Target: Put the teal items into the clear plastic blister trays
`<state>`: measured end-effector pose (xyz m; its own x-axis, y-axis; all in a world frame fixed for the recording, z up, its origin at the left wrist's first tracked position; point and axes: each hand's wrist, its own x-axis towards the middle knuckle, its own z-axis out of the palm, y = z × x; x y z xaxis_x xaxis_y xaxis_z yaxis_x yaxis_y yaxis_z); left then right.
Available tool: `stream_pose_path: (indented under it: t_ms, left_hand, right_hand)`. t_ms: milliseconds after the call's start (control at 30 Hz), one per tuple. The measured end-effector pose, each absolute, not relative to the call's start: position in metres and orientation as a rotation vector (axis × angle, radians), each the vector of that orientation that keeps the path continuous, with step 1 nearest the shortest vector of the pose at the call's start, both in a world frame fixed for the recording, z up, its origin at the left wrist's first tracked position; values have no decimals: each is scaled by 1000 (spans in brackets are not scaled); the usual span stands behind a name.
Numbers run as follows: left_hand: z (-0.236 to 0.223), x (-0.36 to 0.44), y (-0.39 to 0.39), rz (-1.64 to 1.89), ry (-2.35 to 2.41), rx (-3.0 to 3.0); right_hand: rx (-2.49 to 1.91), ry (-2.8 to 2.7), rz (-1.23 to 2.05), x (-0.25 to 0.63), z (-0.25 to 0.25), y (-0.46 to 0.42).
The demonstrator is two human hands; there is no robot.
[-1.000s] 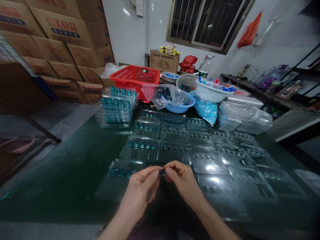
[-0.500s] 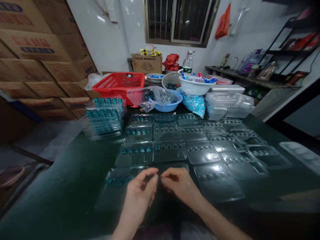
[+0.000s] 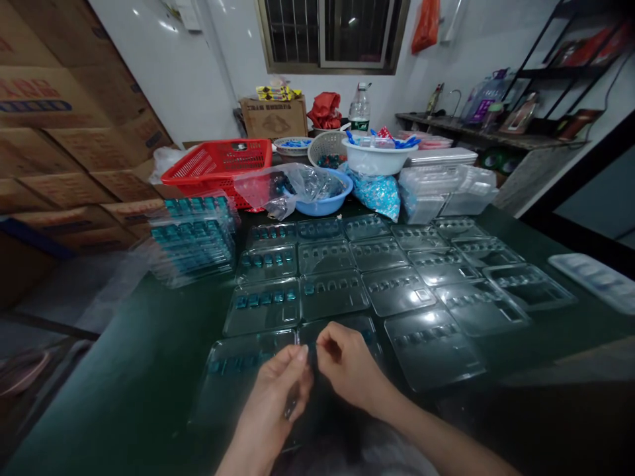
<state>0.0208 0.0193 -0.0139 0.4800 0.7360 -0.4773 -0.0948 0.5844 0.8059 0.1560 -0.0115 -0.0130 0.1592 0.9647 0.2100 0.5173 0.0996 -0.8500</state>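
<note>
Counts at the bench: two hands (image 3: 265, 413) (image 3: 347, 367). Clear blister trays (image 3: 332, 295) lying flat: about 18, in four rows of five, five, five and three; the far right ones are hard to separate. One stack of teal-filled trays (image 3: 193, 238), layers uncountable. Behind these: one red plastic crate (image 3: 215, 165), one blue bowl (image 3: 330, 205), one white bowl (image 3: 377, 160), one grey mesh basket (image 3: 325, 147), one small shallow bowl (image 3: 292, 145). One plastic water bottle (image 3: 360, 109). One window (image 3: 330, 36). One orange plastic bag (image 3: 425, 26) on the wall.
</note>
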Motion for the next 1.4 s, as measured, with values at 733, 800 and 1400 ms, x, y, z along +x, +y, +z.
stream_pose_path:
  t_ms: [733, 800, 1400]
  left_hand:
    - [-17, 36, 20, 528, 936, 401]
    - [-16, 37, 22, 525, 908, 388]
    - [-15, 11, 34, 635, 826, 266]
  right_hand:
    - [-1365, -1507, 832, 176, -11, -25]
    - [-1400, -1529, 767, 186, -11, -15]
    - [-1813, -2224, 95, 217, -23, 100]
